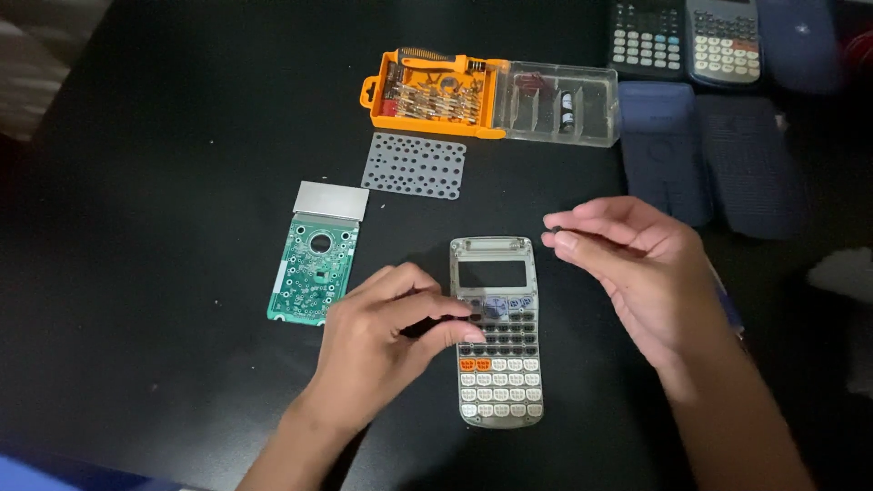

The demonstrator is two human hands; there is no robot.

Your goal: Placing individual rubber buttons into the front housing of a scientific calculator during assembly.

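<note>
A calculator front shell (pixel 496 336) lies face down on the black table, its empty display window at the top and rows of keys showing inside. My left hand (pixel 386 341) rests at its left edge, fingertips pinching something small and dark over the upper key rows. My right hand (pixel 637 268) hovers to the right of the shell, thumb and forefinger pinched on a small dark piece near the shell's top right corner. A green circuit board (pixel 314 277) with its silver display (pixel 332 199) lies to the left, apart from both hands.
A grey rubber keypad sheet (pixel 416 165) with holes lies behind the shell. An orange screwdriver bit case (pixel 436 91) with a clear lid (pixel 564 105) sits further back. Two whole calculators (pixel 687 38) and dark slide covers (pixel 714 159) occupy the back right.
</note>
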